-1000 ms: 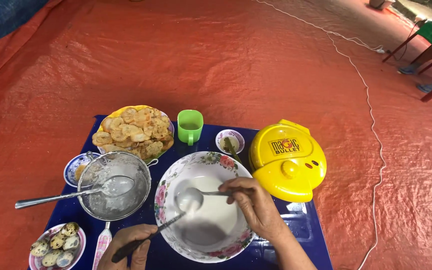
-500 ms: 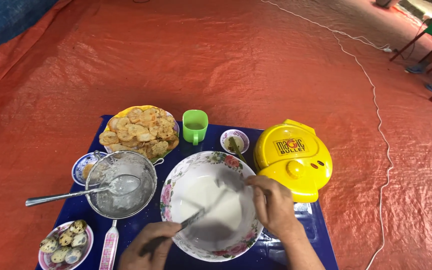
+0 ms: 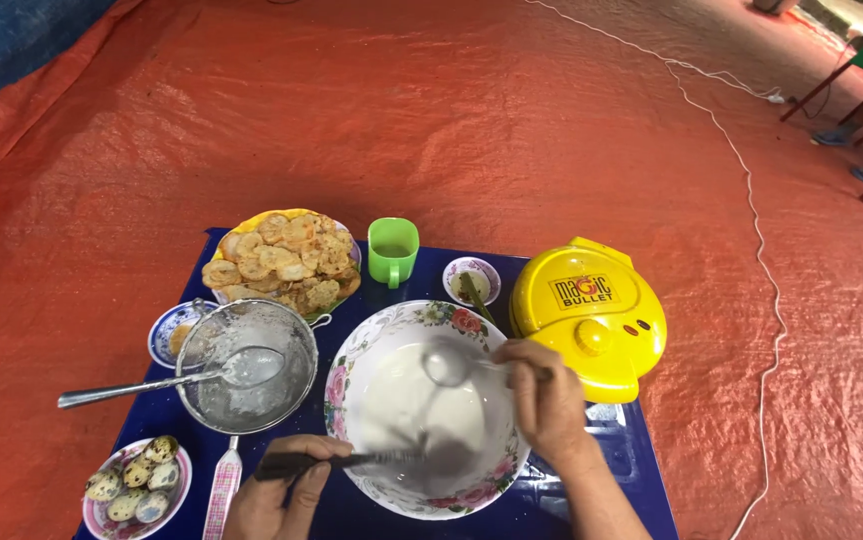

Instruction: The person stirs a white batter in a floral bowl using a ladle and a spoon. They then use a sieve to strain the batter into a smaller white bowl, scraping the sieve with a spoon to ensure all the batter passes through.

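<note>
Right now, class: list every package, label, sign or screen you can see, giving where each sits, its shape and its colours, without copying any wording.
Label: a small rectangular sticker, yellow with red and dark lettering, on the domed lid of the round yellow plastic electric cooker, right of the white floral bowl.
Packages, signs or screens: none in view.

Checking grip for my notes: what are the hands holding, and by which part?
Right hand holds a ladle by its handle; left hand holds a dark-handled utensil by its handle.
</note>
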